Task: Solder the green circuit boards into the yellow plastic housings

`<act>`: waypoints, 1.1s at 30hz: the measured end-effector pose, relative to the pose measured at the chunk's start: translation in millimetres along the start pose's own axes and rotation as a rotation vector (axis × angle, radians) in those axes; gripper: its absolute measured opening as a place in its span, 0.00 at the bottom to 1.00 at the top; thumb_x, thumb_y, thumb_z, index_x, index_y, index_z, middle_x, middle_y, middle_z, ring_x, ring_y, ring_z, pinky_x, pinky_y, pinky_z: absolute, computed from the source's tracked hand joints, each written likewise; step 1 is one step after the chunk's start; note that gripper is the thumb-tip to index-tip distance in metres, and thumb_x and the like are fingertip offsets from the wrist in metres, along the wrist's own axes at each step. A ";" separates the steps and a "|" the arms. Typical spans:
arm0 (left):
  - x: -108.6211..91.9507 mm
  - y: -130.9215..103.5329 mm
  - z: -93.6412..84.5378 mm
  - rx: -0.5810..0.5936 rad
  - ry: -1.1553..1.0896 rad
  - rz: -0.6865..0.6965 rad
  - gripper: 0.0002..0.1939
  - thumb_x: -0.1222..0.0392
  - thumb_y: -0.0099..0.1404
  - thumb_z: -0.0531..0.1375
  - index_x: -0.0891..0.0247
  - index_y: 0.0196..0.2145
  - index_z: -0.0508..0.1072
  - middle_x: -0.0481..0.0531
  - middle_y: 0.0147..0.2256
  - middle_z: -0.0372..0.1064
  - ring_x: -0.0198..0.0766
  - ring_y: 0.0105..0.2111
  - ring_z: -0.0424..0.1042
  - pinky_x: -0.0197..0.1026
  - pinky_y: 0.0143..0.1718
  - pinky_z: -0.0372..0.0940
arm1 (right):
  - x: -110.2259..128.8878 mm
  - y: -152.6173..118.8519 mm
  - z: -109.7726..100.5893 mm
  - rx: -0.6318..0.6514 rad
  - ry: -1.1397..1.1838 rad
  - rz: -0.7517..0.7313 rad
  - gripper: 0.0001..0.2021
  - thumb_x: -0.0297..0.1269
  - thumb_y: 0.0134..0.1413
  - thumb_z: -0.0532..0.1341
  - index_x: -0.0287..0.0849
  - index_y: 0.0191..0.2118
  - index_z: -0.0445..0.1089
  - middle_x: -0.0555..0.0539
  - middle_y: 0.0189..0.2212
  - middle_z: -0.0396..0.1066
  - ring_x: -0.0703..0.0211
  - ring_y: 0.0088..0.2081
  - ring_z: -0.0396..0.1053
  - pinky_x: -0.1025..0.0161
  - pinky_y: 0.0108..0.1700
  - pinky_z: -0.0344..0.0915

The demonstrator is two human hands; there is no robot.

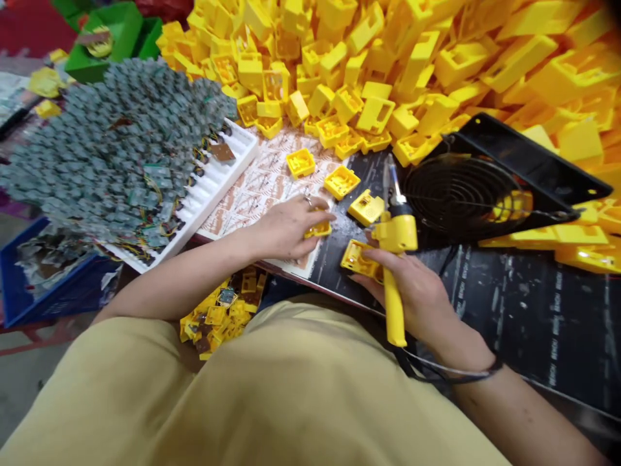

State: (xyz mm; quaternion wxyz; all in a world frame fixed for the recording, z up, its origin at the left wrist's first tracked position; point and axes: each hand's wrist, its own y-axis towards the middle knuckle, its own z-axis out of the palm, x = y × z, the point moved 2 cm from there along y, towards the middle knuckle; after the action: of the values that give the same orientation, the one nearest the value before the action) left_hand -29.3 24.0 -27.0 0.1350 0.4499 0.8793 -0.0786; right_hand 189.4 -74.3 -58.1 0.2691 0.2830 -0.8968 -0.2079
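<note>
Casings (319, 230) are gripped by left hand (284, 230) and, with iron (396, 234), right hand (418, 290); arranging seems underway, needing steady placement.

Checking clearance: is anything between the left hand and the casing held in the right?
Nothing visible: only a strip of black surface separates the left hand from the casing in the right hand. The yellow tool is beyond that casing.

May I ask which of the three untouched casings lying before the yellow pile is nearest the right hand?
The rightmost casing, closest to the black fan; the other two lie farther left.
</note>
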 end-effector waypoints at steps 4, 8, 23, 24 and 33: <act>-5.9 -10.1 -4.7 0.171 -0.179 0.206 0.30 0.68 0.64 0.54 0.63 0.64 0.60 0.59 0.66 0.54 0.42 0.56 0.68 0.45 0.57 0.65 | -8.4 -1.2 -1.7 -0.010 0.006 -0.044 0.24 0.34 0.57 0.64 0.46 0.58 0.61 0.46 0.39 0.74 0.55 0.35 0.74 0.60 0.35 0.72; -13.4 -18.4 7.3 0.056 -0.134 0.082 0.31 0.58 0.67 0.57 0.71 0.64 0.58 0.65 0.59 0.66 0.46 0.53 0.70 0.46 0.55 0.65 | -12.8 -1.0 -1.4 0.018 0.030 -0.083 0.26 0.36 0.58 0.64 0.47 0.60 0.59 0.44 0.43 0.75 0.51 0.40 0.75 0.56 0.39 0.74; 131.4 -52.5 -100.8 -0.155 0.467 -0.714 0.27 0.39 0.69 0.45 0.60 0.39 0.75 0.47 0.33 0.73 0.39 0.43 0.68 0.52 0.48 0.60 | -15.3 0.6 -3.4 -0.041 0.039 -0.079 0.33 0.34 0.52 0.68 0.50 0.62 0.57 0.44 0.46 0.75 0.49 0.46 0.75 0.55 0.43 0.76; 128.7 -55.9 -108.1 -0.256 0.363 -0.731 0.28 0.37 0.68 0.46 0.60 0.41 0.75 0.47 0.34 0.74 0.38 0.41 0.68 0.50 0.45 0.62 | -15.3 1.3 -4.0 -0.058 0.033 -0.081 0.33 0.33 0.52 0.69 0.50 0.62 0.57 0.45 0.45 0.75 0.49 0.45 0.75 0.56 0.43 0.76; 17.7 -16.0 -68.5 -0.039 -0.201 -0.266 0.18 0.54 0.62 0.61 0.65 0.49 0.70 0.51 0.37 0.76 0.37 0.34 0.73 0.41 0.35 0.67 | 9.5 19.6 -18.2 -0.132 0.092 0.032 0.28 0.24 0.57 0.62 0.50 0.62 0.60 0.49 0.45 0.76 0.59 0.40 0.76 0.64 0.41 0.75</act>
State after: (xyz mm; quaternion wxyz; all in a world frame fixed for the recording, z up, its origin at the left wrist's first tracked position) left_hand -63.6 46.0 33.0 0.2193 0.3167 0.9146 -0.1234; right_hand 186.0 -69.4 -30.4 0.3316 0.2594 -0.8722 -0.2491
